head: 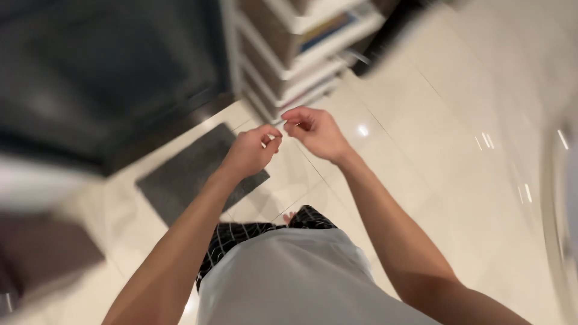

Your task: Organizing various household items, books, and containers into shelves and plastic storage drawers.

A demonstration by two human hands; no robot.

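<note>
My left hand (251, 150) and my right hand (314, 131) are held together in front of me at chest height, fingertips almost touching. Between the fingertips a small thin pale thing (278, 129) shows, pinched by both hands; the blur hides what it is. Below them I see my white shirt (289, 277) and black checked shorts (241, 233), with bare toes (289, 215) on the glossy cream tile floor (433, 150).
A dark grey mat (186, 174) lies on the floor to the left. A white drawer unit (295, 54) stands ahead beside a dark doorway (108, 72). A brownish block (42, 253) sits at lower left. A pale curved edge (563, 198) runs along the right.
</note>
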